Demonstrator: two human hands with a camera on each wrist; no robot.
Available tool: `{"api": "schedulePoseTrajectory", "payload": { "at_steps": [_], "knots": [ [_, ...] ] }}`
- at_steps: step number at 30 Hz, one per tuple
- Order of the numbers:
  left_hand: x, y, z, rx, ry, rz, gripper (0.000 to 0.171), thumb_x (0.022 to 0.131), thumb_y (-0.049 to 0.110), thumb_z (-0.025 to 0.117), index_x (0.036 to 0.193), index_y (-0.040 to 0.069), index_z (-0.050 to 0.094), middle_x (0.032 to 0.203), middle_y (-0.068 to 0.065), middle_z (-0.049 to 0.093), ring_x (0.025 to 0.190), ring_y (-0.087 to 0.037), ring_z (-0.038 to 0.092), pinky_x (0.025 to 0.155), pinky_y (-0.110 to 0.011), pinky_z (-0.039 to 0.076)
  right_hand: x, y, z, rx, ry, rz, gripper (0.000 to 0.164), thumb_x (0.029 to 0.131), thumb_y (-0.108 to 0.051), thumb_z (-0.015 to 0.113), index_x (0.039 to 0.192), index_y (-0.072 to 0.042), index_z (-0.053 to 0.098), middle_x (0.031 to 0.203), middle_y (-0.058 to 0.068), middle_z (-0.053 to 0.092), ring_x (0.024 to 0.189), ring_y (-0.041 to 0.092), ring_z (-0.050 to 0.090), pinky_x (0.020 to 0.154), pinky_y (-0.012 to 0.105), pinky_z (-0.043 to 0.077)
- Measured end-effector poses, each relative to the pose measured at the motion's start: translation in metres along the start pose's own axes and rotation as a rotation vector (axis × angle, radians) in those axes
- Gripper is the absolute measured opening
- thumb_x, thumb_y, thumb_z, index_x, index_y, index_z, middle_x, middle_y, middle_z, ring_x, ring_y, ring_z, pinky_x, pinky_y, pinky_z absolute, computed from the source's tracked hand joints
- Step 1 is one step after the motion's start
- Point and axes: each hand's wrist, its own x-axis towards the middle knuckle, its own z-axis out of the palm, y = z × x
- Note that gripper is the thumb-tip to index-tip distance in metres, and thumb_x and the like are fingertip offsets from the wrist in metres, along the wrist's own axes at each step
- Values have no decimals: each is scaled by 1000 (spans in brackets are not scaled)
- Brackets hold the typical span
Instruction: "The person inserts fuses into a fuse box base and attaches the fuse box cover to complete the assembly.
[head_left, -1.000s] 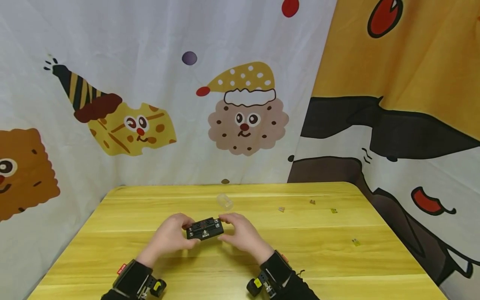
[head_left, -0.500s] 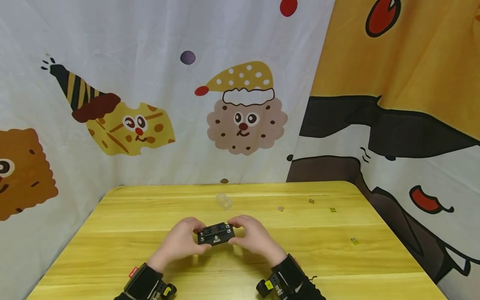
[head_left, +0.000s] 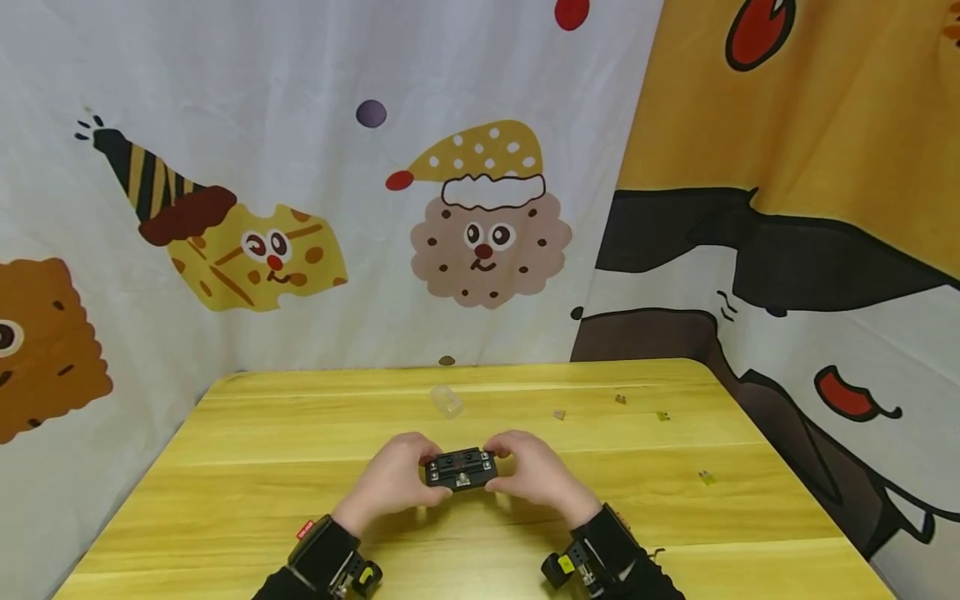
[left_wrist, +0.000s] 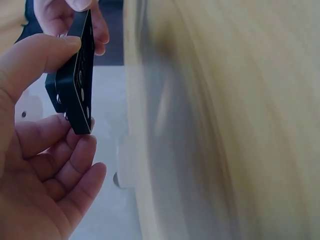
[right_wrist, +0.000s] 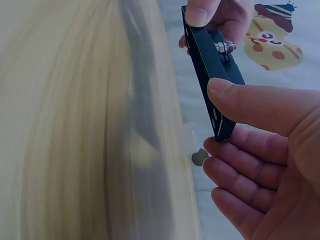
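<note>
Gripping a black block [head_left: 461,469], both hands [head_left: 397,477] [head_left: 538,473] face a clear container [head_left: 447,402] (small pieces [head_left: 663,416] rightward).

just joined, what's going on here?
A person is holding a black block with metal fittings up off the wooden table. The left hand grips one end and the right hand the other. A small clear container lies on the table beyond the block, and four small pieces, too small to identify, are scattered off to the right. Neither hand is touching those.
</note>
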Motion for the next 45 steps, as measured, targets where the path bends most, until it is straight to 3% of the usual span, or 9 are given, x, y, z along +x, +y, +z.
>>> {"api": "schedulePoseTrajectory", "payload": {
  "at_steps": [10,24,45],
  "knots": [
    [16,12,15,66,-53,56,42,63,36,89,92,10,73,85,6,63,79,-10,54,75,-30,48,-9,14,-6,-50,-47,52,43,69,-21,90,103,-9,67,104,2,65,97,22,60,89,45,47],
    [35,19,30,93,-135,56,44,65,35,90,96,8,73,88,6,60,80,-9,52,75,-26,47,-16,27,-12,-71,-59,81,43,67,-19,91,99,-7,65,95,0,60,88,17,55,82,41,47],
    [42,18,40,121,-164,71,40,63,32,91,88,8,72,79,6,55,71,-8,47,69,-25,44,-14,37,-8,-111,-68,125,45,63,-21,93,97,-11,65,92,-3,57,89,18,52,84,43,45]
  ]
}}
